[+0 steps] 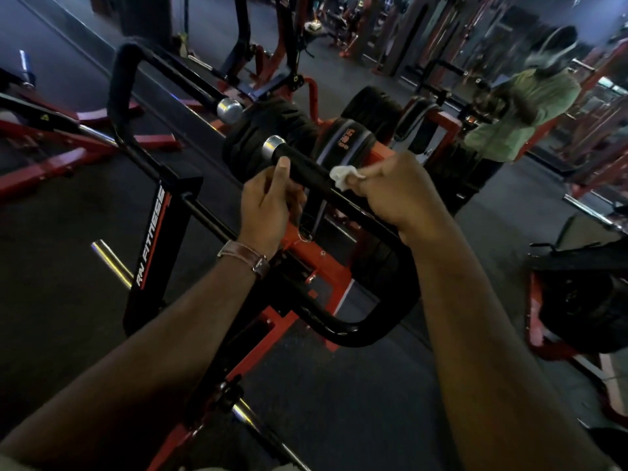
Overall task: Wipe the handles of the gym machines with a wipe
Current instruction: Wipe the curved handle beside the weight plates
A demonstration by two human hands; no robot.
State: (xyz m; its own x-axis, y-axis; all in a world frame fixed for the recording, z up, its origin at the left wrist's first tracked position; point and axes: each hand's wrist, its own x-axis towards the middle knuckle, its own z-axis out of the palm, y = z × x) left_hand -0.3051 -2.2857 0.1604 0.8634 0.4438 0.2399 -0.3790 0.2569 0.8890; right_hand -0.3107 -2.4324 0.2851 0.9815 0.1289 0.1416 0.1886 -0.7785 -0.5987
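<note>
Your right hand (401, 195) is curled around a small crumpled white wipe (343, 176), pinching it against the black foam grip of the near handle (306, 166), partway along its straight run. Your left hand (268, 202) is wrapped around the same grip closer to its chrome end cap (273, 146), thumb laid up over the top, steadying the bar.

The wipe looks thin, soft and limp, so it will likely bunch or tear if you drag only a corner; fold it flat under your fingers and wrap it round the grip. The foam should give a little and drag against the wipe, so expect friction rather than slip.

Beyond it, the far handle (125, 79) of the red-and-black machine frame (154, 239) curves up on the left with its own chrome cap. A mirror (509, 107) shows a green-shirted reflection.
</note>
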